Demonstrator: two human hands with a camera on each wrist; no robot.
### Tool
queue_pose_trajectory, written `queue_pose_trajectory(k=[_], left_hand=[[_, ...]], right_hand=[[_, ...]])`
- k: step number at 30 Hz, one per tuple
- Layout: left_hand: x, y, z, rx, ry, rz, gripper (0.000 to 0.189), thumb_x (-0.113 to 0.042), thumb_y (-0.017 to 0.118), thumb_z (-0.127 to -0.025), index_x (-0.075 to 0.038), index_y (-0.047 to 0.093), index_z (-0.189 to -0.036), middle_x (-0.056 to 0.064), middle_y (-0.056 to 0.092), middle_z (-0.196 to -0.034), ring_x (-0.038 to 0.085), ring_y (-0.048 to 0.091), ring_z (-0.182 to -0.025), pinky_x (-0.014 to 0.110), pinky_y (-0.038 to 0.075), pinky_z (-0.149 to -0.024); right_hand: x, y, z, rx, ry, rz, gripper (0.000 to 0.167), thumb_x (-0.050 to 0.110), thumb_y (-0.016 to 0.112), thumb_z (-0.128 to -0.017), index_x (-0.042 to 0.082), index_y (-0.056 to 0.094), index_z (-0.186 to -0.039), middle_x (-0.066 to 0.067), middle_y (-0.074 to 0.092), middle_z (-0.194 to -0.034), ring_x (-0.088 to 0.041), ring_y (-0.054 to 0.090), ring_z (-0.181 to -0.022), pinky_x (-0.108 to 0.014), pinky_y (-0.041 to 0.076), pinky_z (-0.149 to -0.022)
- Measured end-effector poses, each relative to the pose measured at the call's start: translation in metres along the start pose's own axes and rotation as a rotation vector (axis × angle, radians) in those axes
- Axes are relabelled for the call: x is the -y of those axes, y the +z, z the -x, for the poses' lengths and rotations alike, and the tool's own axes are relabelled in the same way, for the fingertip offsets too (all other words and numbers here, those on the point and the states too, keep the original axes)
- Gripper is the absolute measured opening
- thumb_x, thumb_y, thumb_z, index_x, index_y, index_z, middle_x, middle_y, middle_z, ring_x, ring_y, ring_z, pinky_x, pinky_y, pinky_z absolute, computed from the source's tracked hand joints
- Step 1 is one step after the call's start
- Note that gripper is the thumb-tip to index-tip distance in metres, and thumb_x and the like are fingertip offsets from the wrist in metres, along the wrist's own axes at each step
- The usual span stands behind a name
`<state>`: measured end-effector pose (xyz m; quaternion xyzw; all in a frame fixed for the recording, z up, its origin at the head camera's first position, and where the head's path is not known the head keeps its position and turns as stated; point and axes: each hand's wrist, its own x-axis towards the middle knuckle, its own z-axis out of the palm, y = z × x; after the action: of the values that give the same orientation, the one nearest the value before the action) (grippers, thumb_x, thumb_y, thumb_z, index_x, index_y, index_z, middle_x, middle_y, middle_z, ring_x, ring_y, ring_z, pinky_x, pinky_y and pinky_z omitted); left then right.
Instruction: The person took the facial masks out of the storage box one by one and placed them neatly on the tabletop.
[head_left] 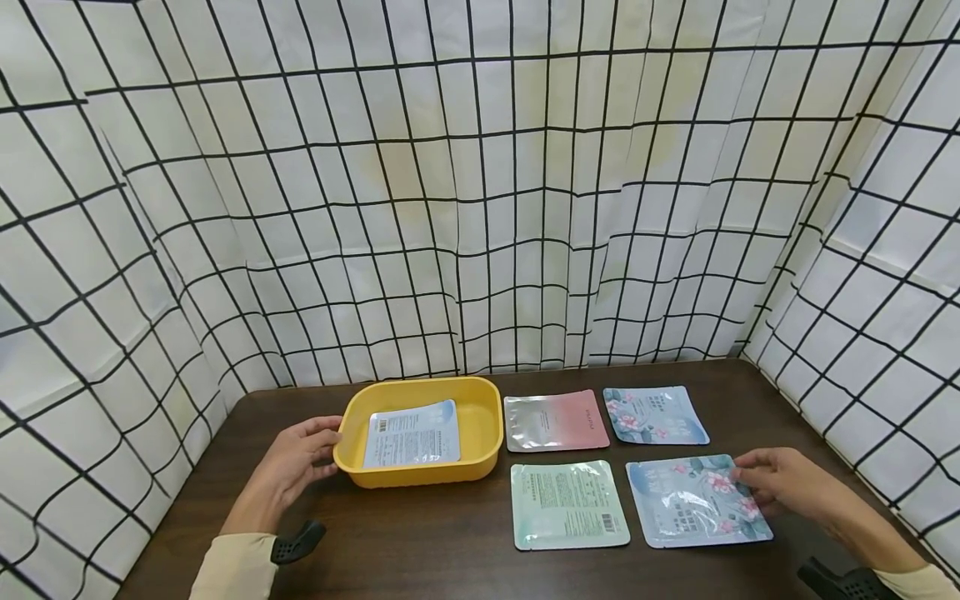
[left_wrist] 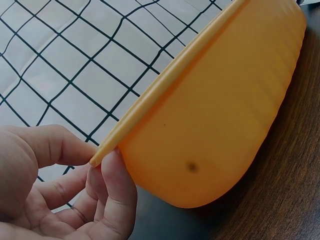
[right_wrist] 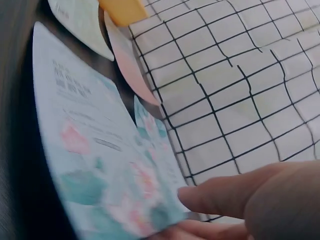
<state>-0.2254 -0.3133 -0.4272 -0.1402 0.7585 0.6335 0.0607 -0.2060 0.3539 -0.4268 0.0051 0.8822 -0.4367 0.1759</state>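
Note:
My left hand (head_left: 302, 454) pinches the left rim of a yellow plastic basin (head_left: 420, 477), thumb and fingers on either side of the rim in the left wrist view. Inside the basin lies a pale blue face mask packet (head_left: 414, 435), its printed text side up. At the right, my right hand (head_left: 787, 482) pinches the right edge of a blue floral face mask packet (head_left: 693, 504). In the right wrist view the thumb is over this packet (right_wrist: 100, 145) and the other fingers are partly hidden under its edge.
Between basin and right hand lie a pink and silver packet (head_left: 557, 422), a green packet (head_left: 570, 505) and a smaller blue floral packet (head_left: 655, 415). All rest on a dark brown wooden table (head_left: 420, 542). White cloth walls with black grid lines (head_left: 487, 208) enclose its back and sides.

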Motion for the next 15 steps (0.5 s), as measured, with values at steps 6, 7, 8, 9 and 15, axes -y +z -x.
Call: queue_pose_trajectory(k=[6, 7, 8, 9, 15], left_hand=[[-0.002, 0.000, 0.000, -0.001, -0.008, 0.001, 0.048, -0.016, 0.060, -0.101, 0.002, 0.048, -0.143, 0.016, 0.059, -0.125, 0.024, 0.061, -0.094, 0.031, 0.059, -0.076], [-0.002, 0.000, 0.001, -0.001, -0.010, 0.003, 0.048, -0.016, 0.060, -0.101, 0.002, 0.048, -0.143, 0.017, 0.059, -0.126, 0.024, 0.061, -0.094, 0.031, 0.059, -0.076], [-0.002, 0.000, 0.001, 0.000, -0.011, 0.003, 0.049, -0.017, 0.060, -0.101, 0.002, 0.048, -0.144, 0.017, 0.059, -0.126, 0.024, 0.061, -0.095, 0.031, 0.059, -0.076], [-0.002, 0.000, 0.001, -0.002, -0.014, 0.002, 0.049, -0.017, 0.060, -0.101, 0.002, 0.048, -0.144, 0.017, 0.058, -0.127, 0.024, 0.061, -0.095, 0.031, 0.059, -0.076], [-0.003, 0.000, 0.001, -0.001, -0.023, -0.001, 0.049, -0.018, 0.059, -0.101, 0.002, 0.047, -0.145, 0.017, 0.059, -0.127, 0.024, 0.061, -0.095, 0.032, 0.059, -0.077]], right_hand=[[0.015, 0.001, 0.003, -0.130, -0.063, 0.302, 0.038, 0.028, 0.061, -0.101, -0.008, 0.069, -0.110, -0.002, 0.069, -0.079, -0.018, 0.069, -0.071, -0.036, 0.056, -0.062], [0.019, 0.002, 0.003, -0.151, -0.071, 0.329, 0.036, 0.028, 0.062, -0.101, -0.006, 0.070, -0.109, -0.001, 0.069, -0.078, -0.017, 0.068, -0.069, -0.036, 0.055, -0.061], [0.023, 0.003, 0.002, -0.169, -0.081, 0.340, 0.034, 0.027, 0.062, -0.101, -0.005, 0.071, -0.109, -0.001, 0.069, -0.076, -0.017, 0.068, -0.069, -0.035, 0.054, -0.060], [0.026, 0.004, 0.001, -0.178, -0.091, 0.332, 0.033, 0.026, 0.062, -0.101, -0.004, 0.071, -0.110, -0.001, 0.069, -0.077, -0.017, 0.067, -0.070, -0.035, 0.054, -0.061], [0.041, 0.013, -0.009, -0.119, -0.162, 0.113, 0.036, 0.025, 0.063, -0.101, -0.008, 0.067, -0.116, -0.010, 0.073, -0.090, -0.024, 0.072, -0.080, -0.035, 0.060, -0.068]])
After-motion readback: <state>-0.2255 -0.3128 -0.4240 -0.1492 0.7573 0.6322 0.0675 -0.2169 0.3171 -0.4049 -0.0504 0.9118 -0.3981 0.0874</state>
